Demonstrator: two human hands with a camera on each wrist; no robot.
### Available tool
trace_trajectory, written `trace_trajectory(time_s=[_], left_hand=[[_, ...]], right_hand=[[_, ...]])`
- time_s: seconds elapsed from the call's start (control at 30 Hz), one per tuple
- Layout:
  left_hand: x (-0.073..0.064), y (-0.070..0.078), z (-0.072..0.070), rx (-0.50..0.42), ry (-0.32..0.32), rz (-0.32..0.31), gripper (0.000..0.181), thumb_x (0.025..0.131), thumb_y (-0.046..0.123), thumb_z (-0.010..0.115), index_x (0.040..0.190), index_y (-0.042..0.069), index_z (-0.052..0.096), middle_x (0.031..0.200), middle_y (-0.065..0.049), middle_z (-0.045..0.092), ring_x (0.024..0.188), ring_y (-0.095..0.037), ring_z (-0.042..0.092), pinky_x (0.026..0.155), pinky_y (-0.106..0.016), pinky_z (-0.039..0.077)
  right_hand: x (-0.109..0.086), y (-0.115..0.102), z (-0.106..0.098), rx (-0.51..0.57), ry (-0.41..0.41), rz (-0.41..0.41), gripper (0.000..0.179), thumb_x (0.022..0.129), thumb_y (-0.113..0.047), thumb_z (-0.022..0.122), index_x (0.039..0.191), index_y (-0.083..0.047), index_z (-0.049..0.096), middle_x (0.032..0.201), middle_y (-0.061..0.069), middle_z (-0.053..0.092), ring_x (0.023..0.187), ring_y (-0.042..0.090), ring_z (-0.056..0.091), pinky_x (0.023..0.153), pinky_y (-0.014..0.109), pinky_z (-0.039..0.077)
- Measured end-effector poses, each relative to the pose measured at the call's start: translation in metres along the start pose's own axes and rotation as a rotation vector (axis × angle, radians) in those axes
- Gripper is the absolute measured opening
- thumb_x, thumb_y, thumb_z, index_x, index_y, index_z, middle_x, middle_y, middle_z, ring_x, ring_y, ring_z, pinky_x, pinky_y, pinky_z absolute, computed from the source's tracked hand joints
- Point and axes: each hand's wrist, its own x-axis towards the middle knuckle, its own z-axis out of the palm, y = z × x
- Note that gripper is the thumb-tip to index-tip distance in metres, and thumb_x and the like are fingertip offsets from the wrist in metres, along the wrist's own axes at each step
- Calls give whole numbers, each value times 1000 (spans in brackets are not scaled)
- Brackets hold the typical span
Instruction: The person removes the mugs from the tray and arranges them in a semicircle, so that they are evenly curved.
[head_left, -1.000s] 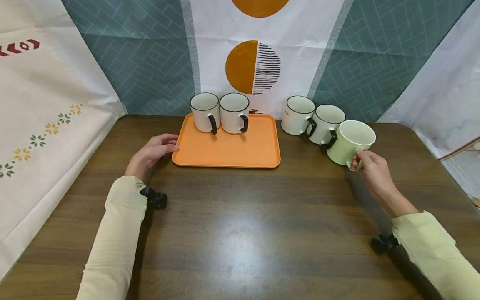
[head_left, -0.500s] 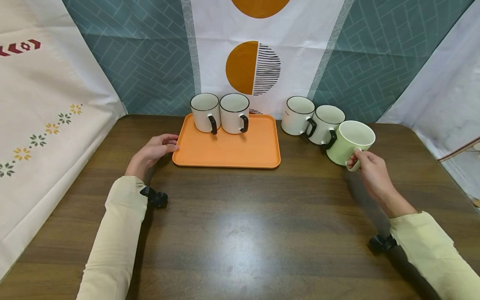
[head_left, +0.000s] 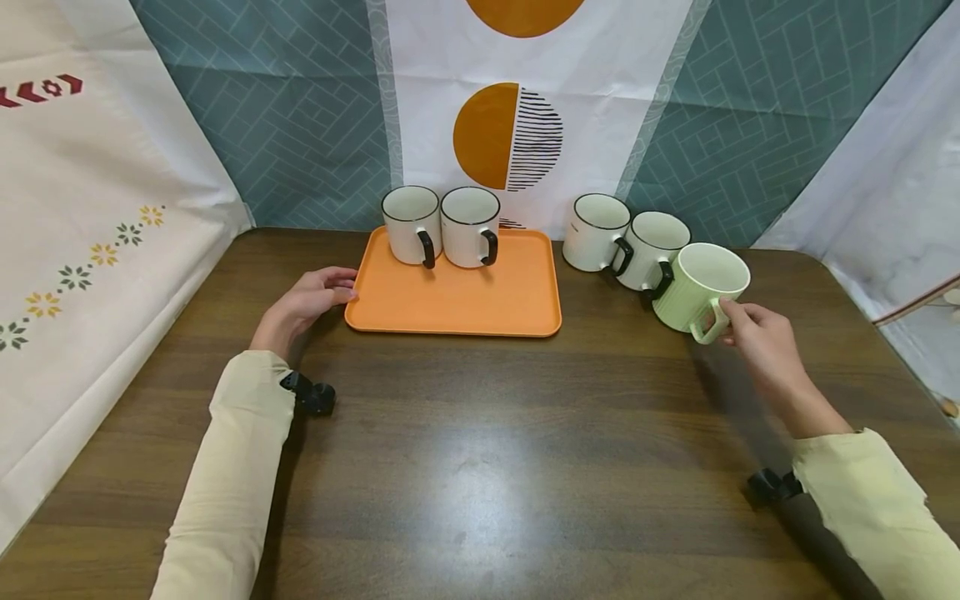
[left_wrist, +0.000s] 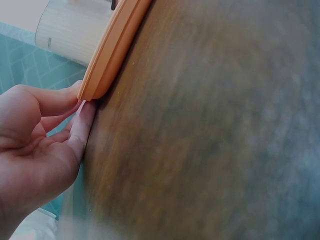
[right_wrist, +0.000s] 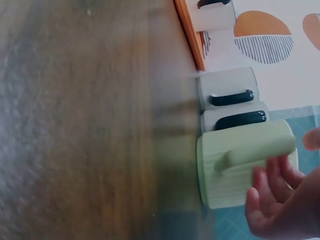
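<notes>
In the head view my left hand (head_left: pixel 303 304) holds the left edge of an orange tray (head_left: pixel 450 304). The left wrist view shows thumb and finger meeting at the tray's rim (left_wrist: pixel 107 62). Two white mugs with black handles, a left one (head_left: pixel 411 225) and a right one (head_left: pixel 468 227), stand upright at the tray's back left. My right hand (head_left: pixel 761 337) is beside the handle of a ribbed light green mug (head_left: pixel 697 287). In the right wrist view its fingers (right_wrist: pixel 272 182) are loosely bent near the green mug's handle (right_wrist: pixel 257 152), while the thumb (right_wrist: pixel 312 139) stands apart from it.
Two more white mugs, one at the left (head_left: pixel 596 237) and one in the middle (head_left: pixel 651 250), stand in a row with the green mug, right of the tray. Behind runs a patterned cloth (head_left: pixel 315 125). Brown wooden tabletop (head_left: pixel 480 450) stretches in front.
My right hand has loosened from the green mug's handle and shifted slightly right, so the handle now shows. The mugs, tray and left hand stay where they were.
</notes>
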Motion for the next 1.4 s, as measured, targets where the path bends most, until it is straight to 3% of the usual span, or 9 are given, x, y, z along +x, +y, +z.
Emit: trace_trajectory(time_s=[0.17,0.23,0.33,0.37,0.5,0.67,0.97,1.13,1.4], left_hand=[[0,3,1,8,-4,-3,56,100,5,50,147,-8,25,143,-27,36,128,-35,36,110,-44,28],[0,4,0,10,-5,-4,56,100,5,50,148,-7,25,143,-28,35,128,-35,36,110,-45,27],[0,4,0,14,-4,-8,56,100,6,50,148,-7,25,142,-27,35,127,-34,36,110,-45,27],[0,4,0,11,-3,-9,55,100,6,50,148,-7,25,142,-27,36,127,-34,36,110,-45,27],[0,3,0,10,-3,-11,55,100,6,49,148,-7,25,142,-27,36,126,-33,36,110,-44,28],[0,2,1,3,-3,-8,55,100,5,49,148,-7,25,142,-26,36,126,-32,37,110,-43,28],[0,-1,-1,4,-3,1,54,100,4,48,147,-8,25,142,-27,36,125,-31,37,109,-43,29],[2,-5,0,-1,-8,9,54,100,3,48,147,-10,24,142,-28,35,125,-31,37,108,-42,30],[-1,1,1,-3,-3,10,54,99,3,49,146,-9,26,141,-28,35,124,-31,39,109,-43,29]], right_hand=[[1,-10,-8,139,172,-14,25,98,-26,54,80,-10,61,69,-11,58,63,3,54,59,11,45],[4,-15,-10,223,202,-40,23,97,-22,56,78,-10,61,68,-9,58,61,4,53,58,11,44],[9,-26,-10,304,181,-95,16,96,-16,57,82,-9,61,70,-8,60,62,4,55,59,11,46],[10,-30,-10,301,168,-117,14,96,-14,57,85,-7,61,71,-7,61,64,3,56,60,11,46],[17,-49,-5,117,119,-179,16,99,-19,53,97,-4,58,80,-12,60,73,2,57,67,11,46],[26,-72,9,-29,71,-201,22,100,-29,50,100,-8,57,81,-13,57,76,3,55,70,13,45],[41,-96,70,53,-93,-203,22,98,-20,52,98,2,57,80,-3,59,73,8,55,69,17,48],[49,-103,117,20,-173,-148,29,100,-21,49,106,6,57,96,12,60,80,12,55,76,22,48],[67,-107,181,68,-263,-89,31,99,-17,49,115,7,57,112,21,60,98,25,58,91,36,47]])
